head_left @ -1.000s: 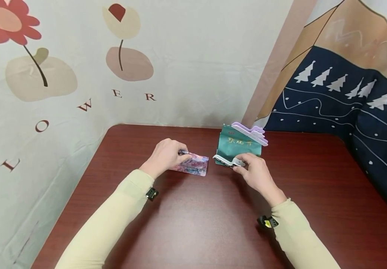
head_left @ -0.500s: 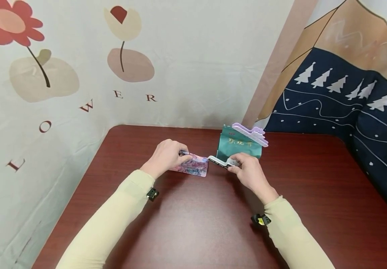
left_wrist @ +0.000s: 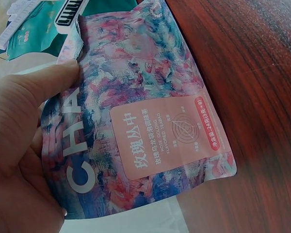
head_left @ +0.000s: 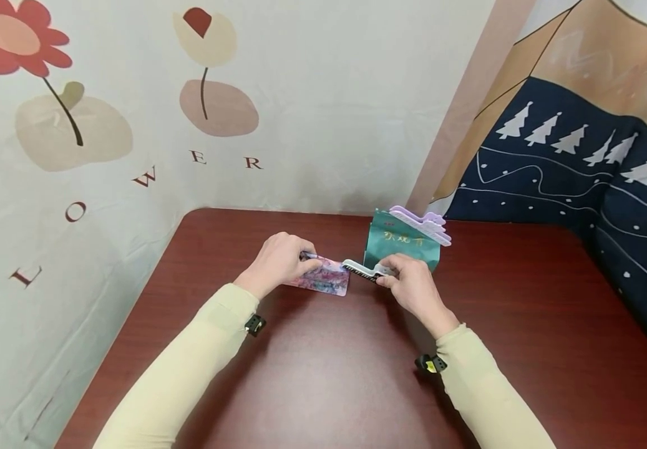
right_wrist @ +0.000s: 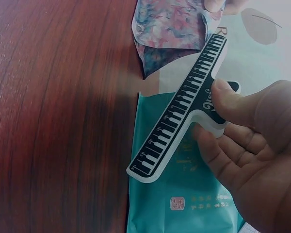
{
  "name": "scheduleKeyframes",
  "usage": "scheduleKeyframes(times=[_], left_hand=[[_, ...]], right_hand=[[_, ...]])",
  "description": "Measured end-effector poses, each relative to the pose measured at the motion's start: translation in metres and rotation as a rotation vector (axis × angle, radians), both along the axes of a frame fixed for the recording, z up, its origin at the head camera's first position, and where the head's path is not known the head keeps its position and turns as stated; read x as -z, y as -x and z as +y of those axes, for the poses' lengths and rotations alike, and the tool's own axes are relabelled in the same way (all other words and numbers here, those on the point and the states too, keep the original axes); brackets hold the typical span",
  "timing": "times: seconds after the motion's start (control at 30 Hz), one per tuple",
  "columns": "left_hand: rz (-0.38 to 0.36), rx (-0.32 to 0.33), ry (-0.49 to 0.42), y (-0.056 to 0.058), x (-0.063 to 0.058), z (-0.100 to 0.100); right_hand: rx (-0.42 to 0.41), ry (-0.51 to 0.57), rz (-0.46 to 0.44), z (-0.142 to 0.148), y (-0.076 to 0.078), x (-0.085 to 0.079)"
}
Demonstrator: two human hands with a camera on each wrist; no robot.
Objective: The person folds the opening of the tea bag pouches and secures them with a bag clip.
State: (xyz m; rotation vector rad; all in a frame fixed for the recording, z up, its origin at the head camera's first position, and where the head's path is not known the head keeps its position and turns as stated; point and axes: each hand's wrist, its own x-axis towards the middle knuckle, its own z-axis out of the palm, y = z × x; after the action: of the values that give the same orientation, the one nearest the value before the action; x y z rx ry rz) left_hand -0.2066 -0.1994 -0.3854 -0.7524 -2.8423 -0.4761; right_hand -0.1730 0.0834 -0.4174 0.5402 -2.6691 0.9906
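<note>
On the left of the bench (head_left: pixel 312 386), your left hand (head_left: pixel 278 262) holds the pink tea bag (head_left: pixel 323 277) with curled fingers; beside it your right hand (head_left: pixel 410 288) pinches the piano-key clip (head_left: pixel 359 270), its tip touching that bag, before the green bag (head_left: pixel 402 244)

Both forearms angle inward toward twelve o'clock; left hand (head_left: pixel 281 259) pinches with curled fingers, right hand (head_left: pixel 410 288) likewise pinches, thumb on top.
</note>
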Motion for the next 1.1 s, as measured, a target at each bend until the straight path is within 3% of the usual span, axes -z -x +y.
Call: scheduleKeyframes(times=[1.1], left_hand=[[0.009, 0.009, -0.01, -0.001, 0.002, 0.002]], right_hand=[[0.019, -0.064, 0.015, -0.013, -0.001, -0.004]])
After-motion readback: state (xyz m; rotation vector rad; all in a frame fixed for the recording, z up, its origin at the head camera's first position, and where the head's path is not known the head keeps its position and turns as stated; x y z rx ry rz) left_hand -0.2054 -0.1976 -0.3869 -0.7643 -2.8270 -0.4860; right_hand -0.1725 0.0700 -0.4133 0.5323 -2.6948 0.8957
